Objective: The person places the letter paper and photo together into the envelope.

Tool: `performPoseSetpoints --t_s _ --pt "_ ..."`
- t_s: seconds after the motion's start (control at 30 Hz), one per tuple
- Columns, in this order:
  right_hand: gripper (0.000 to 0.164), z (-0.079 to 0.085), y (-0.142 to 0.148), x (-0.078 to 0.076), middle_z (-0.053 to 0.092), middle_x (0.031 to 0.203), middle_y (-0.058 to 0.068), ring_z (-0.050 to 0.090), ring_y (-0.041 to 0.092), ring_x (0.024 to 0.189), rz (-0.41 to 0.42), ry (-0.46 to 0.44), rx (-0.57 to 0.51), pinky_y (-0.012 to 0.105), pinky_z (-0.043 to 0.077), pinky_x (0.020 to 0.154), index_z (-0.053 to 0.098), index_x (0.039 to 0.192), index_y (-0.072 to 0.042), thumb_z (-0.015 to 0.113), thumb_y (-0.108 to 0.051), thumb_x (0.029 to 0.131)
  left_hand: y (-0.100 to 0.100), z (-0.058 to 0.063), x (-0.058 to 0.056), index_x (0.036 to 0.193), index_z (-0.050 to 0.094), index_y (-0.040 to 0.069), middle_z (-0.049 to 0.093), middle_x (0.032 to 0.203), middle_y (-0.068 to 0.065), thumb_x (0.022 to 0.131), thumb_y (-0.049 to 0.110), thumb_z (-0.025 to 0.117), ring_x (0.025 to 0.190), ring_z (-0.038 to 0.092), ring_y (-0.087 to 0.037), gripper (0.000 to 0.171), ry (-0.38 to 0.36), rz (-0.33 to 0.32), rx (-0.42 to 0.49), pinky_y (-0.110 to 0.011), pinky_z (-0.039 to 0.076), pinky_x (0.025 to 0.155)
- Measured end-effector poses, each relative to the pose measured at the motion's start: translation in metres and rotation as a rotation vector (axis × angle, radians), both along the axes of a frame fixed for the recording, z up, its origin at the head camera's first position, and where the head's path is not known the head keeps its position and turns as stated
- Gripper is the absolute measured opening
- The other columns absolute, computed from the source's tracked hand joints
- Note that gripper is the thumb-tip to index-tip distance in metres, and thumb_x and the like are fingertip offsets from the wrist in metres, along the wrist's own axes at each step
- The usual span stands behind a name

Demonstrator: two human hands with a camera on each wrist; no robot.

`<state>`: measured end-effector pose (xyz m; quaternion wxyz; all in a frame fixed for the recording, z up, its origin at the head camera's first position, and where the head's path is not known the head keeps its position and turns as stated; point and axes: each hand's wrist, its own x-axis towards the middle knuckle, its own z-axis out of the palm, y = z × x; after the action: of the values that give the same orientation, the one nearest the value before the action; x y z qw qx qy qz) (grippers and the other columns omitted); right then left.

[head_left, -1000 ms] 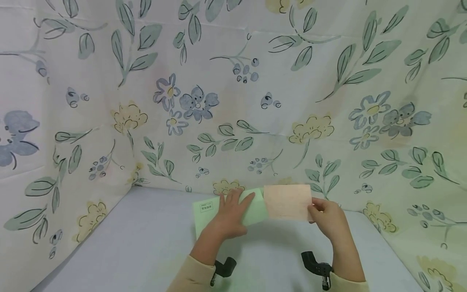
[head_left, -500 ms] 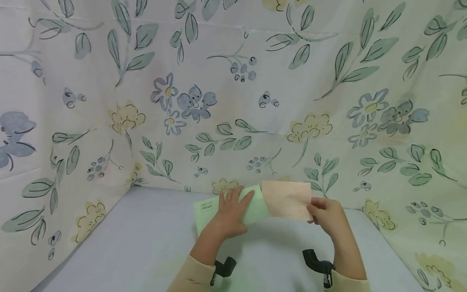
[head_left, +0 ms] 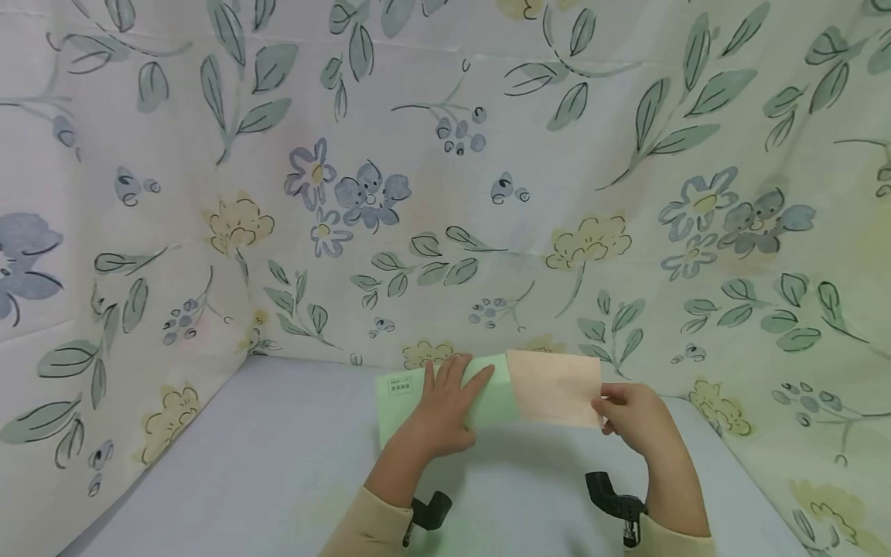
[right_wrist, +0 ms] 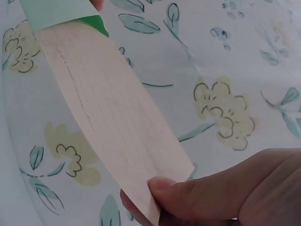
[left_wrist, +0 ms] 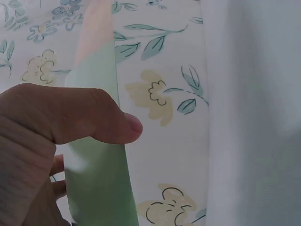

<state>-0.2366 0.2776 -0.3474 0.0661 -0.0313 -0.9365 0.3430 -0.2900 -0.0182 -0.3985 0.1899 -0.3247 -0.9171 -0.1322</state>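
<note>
A pale green envelope point(head_left: 500, 398) with a small printed box at its upper left is held up over the table by my left hand point(head_left: 437, 410). The fingers spread over its near face; the left wrist view shows the thumb point(left_wrist: 103, 117) crossing the other side. From its right end sticks out a pale orange sheet of paper point(head_left: 555, 387), its left part hidden inside. My right hand point(head_left: 636, 422) pinches the sheet's right edge between thumb and fingers. In the right wrist view, faint lines run along the sheet, and a darker green bit point(right_wrist: 97, 23) shows at the envelope's mouth.
A white table surface point(head_left: 264, 441) lies under the hands. Floral cloth point(head_left: 445, 193) hangs behind and along both sides, close beyond the envelope. Black camera mounts point(head_left: 431, 510) sit on both wrists below the cream sleeves point(head_left: 365, 526).
Both hands have shifted slightly to the right, carrying the envelope and the sheet with them. The sheet has tilted a little, its right end lower now. Both grips stay as they were.
</note>
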Motion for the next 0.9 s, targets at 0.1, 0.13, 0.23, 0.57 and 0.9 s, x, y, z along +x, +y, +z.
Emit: performPoseSetpoints --t_s 0.1,0.13,0.23,0.57,0.9 --pt "0.045 0.004 0.007 0.005 0.064 0.082 0.007 0.056 0.018 0.068 0.024 -0.002 0.014 0.039 0.044 0.067 0.053 0.128 0.007 0.056 -0.022 0.093 0.002 0.0 0.0 0.148 0.027 0.027 0.018 0.151 -0.01 0.063 0.012 0.069 0.139 0.013 -0.029 0.096 0.023 -0.003 -0.004 -0.064 0.005 0.107" --pt "0.043 0.005 0.009 0.007 0.063 0.079 0.006 0.055 0.018 0.068 0.033 -0.001 0.021 0.037 0.043 0.066 0.054 0.126 0.006 0.055 -0.022 0.094 0.004 0.0 0.0 0.148 0.026 0.028 0.017 0.151 -0.01 0.063 0.012 0.07 0.139 0.012 -0.03 0.096 0.028 -0.004 -0.008 -0.063 0.004 0.107" --pt "0.031 0.009 0.011 0.012 0.057 0.069 0.004 0.05 0.019 0.067 0.057 0.01 0.046 0.034 0.038 0.06 0.062 0.115 -0.001 0.055 -0.023 0.094 0.007 0.0 0.0 0.149 0.023 0.031 0.015 0.152 -0.009 0.065 0.012 0.071 0.141 0.008 -0.031 0.099 0.033 -0.011 -0.032 -0.063 0.003 0.107" --pt "0.038 0.012 0.003 0.013 0.063 0.078 0.004 0.054 0.019 0.069 0.001 0.049 0.067 0.033 0.041 0.06 0.059 0.124 -0.002 0.056 -0.024 0.093 0.016 -0.002 0.004 0.149 0.023 0.03 0.016 0.152 -0.01 0.068 0.016 0.071 0.14 0.011 -0.034 0.096 0.032 -0.016 -0.07 -0.062 0.0 0.108" --pt "0.045 0.009 -0.008 0.008 0.064 0.104 0.012 0.06 0.025 0.084 -0.108 0.124 0.07 0.038 0.047 0.063 0.056 0.125 -0.006 0.059 -0.034 0.091 0.014 -0.003 0.002 0.148 0.029 0.027 0.021 0.149 -0.011 0.063 0.017 0.072 0.138 0.016 -0.03 0.096 0.052 -0.026 -0.025 -0.063 0.006 0.107"
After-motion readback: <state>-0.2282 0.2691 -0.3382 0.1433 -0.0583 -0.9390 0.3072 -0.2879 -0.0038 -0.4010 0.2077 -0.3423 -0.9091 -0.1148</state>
